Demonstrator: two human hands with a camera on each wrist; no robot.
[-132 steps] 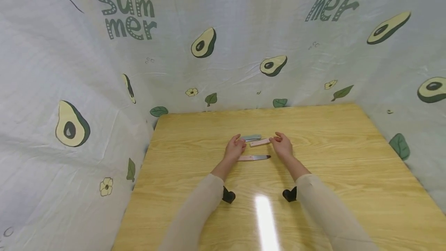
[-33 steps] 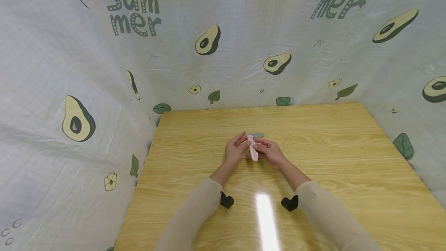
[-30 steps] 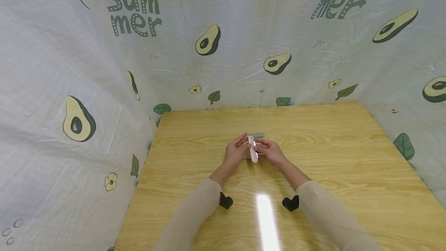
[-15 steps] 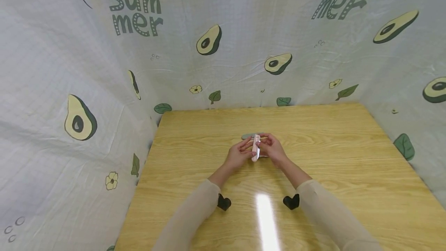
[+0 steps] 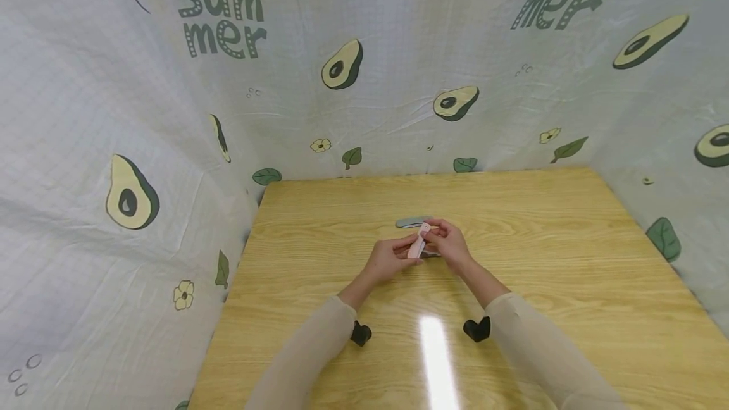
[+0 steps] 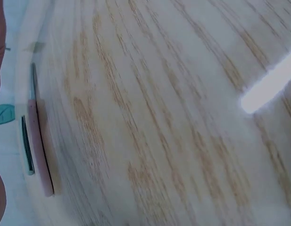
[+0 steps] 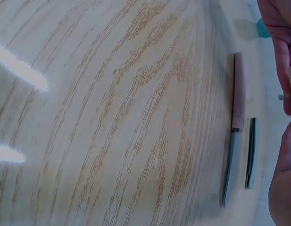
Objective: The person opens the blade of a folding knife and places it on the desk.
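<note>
Both hands hold a pink folding knife above the table in the head view, its handle slanting with the far end to the right. The left hand pinches its near end, fingers behind and thumb in front. At the far end, the right hand grips it between thumb and fingers. A narrow pale strip shows along its right side. Under the hands lies a second pink-handled knife with its blade out, mostly hidden in the head view. Just beyond it is a folded grey-green knife.
The wood-grain table carries a bright light reflection near the front. A white curtain printed with avocados and leaves hangs behind the table and along both sides.
The folding knife has left the table, where it lay by the grey-green one, and is now in both hands. Over the last second it has tilted rightward, and the left hand has shifted to its near end.
</note>
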